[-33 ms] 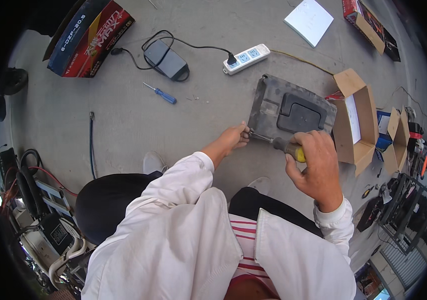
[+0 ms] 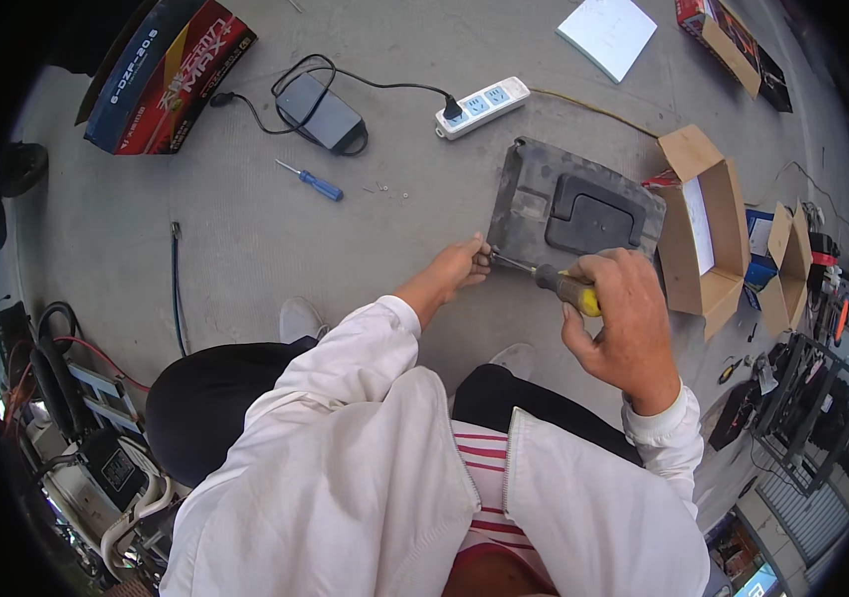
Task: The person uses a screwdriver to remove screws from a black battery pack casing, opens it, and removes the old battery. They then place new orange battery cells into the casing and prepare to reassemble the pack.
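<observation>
My right hand is wrapped around the yellow and dark grey handle of a screwdriver. Its metal shaft points left toward my left hand. There the fingertips are pinched together at the shaft's tip, right by the near left corner of a dusty black plastic battery case. Whatever the pinch holds is too small to make out. The case lies on the floor, a moulded handle on its upper face. A second screwdriver, with a blue handle, rests on the floor farther left, beside several small screws.
A charger with a black cord is plugged into a white power strip. Open cardboard boxes stand right of the case. A red and blue box lies far left, a white flat box at the back. A vehicle frame stands near left.
The whole scene sits slightly higher and farther left in the picture. Both hands and the screwdriver keep nearly the same pose at the case's corner.
</observation>
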A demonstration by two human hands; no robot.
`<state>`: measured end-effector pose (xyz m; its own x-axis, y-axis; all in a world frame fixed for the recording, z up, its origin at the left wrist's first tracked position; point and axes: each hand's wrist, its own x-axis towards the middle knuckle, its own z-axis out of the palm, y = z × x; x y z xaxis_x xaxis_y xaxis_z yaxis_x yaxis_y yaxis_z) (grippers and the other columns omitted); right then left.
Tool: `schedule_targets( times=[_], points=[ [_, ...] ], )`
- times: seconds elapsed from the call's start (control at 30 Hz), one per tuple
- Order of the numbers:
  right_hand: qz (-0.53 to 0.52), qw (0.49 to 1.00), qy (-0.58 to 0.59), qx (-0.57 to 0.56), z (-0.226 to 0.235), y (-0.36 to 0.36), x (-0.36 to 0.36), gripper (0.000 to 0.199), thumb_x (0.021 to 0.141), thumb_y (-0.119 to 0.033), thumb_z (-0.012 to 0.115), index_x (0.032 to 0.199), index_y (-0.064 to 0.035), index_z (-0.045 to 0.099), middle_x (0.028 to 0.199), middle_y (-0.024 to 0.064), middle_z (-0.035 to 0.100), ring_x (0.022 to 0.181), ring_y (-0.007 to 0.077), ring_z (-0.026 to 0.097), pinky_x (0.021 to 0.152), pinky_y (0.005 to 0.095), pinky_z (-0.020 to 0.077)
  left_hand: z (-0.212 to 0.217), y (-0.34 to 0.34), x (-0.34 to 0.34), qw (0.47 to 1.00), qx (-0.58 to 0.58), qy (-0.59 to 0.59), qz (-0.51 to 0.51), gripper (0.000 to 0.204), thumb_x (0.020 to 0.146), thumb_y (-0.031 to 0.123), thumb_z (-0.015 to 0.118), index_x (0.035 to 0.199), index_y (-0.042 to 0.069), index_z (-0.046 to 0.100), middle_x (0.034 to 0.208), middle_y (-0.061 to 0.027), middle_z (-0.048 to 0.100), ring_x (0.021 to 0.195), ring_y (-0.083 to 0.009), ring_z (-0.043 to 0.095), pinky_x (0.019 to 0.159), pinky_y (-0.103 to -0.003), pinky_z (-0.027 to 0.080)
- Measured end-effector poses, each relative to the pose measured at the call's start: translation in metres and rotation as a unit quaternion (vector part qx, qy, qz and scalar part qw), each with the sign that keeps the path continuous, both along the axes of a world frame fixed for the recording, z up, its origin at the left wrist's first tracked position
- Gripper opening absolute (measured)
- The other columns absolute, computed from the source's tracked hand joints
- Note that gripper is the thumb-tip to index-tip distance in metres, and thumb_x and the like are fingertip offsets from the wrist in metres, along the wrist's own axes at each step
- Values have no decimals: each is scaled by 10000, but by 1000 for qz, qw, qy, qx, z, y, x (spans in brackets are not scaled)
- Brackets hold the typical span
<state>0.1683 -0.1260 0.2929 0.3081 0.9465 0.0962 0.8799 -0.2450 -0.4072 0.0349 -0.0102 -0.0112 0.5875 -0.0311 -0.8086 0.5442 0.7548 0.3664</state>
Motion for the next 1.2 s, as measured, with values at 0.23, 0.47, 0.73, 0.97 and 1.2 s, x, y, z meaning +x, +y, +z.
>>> schedule_targets(
  times=[0.23, 0.47, 0.73, 0.97, 1.2],
  points=[
    [-33, 998, -1, -48, -7, -9, -7, 350, 739, -112, 761, 1053, -77, 610, 851, 97, 583, 770, 309, 564, 699, 414, 440, 7, 0, -3, 999, -9, -11, 31, 427, 1099, 427, 410, 1172, 52, 601, 1088, -93, 575, 1100, -283, 596, 1048, -448, 483],
    [-39, 996, 15, -79, -5, -3, -14, 288, 779, -117, 770, 1022, -64, 627, 857, 110, 640, 758, 324, 622, 688, 400, 476, 5, -4, -6, 997, -30, -18, 63, 232, 1079, 280, 520, 1129, 73, 613, 1033, -43, 576, 1070, -205, 597, 1058, -396, 498],
    [-47, 997, 12, -57, -13, -6, -14, 267, 811, -165, 771, 1020, -67, 638, 833, 112, 641, 734, 312, 614, 658, 400, 461, -11, 15, 0, 995, 65, -63, -43, 225, 993, 184, 671, 1119, -1, 685, 1048, -74, 697, 988, -189, 682, 891, -339, 587],
    [-57, 996, 19, -63, -13, -2, -16, 263, 811, -162, 769, 1013, -67, 629, 838, 111, 648, 742, 318, 618, 671, 410, 465, -23, 35, 7, 975, 118, -129, -140, 226, 941, 157, 711, 1048, -41, 703, 975, -104, 724, 882, -211, 719, 808, -340, 607],
    [-20, 997, 35, -66, -8, 1, -15, 355, 757, -148, 752, 1057, -48, 592, 892, 147, 601, 792, 357, 581, 716, 425, 452, -20, 31, 7, 974, 122, -137, -129, 209, 925, 140, 707, 1022, -44, 694, 944, -96, 705, 876, -215, 717, 802, -333, 608]
  ],
)
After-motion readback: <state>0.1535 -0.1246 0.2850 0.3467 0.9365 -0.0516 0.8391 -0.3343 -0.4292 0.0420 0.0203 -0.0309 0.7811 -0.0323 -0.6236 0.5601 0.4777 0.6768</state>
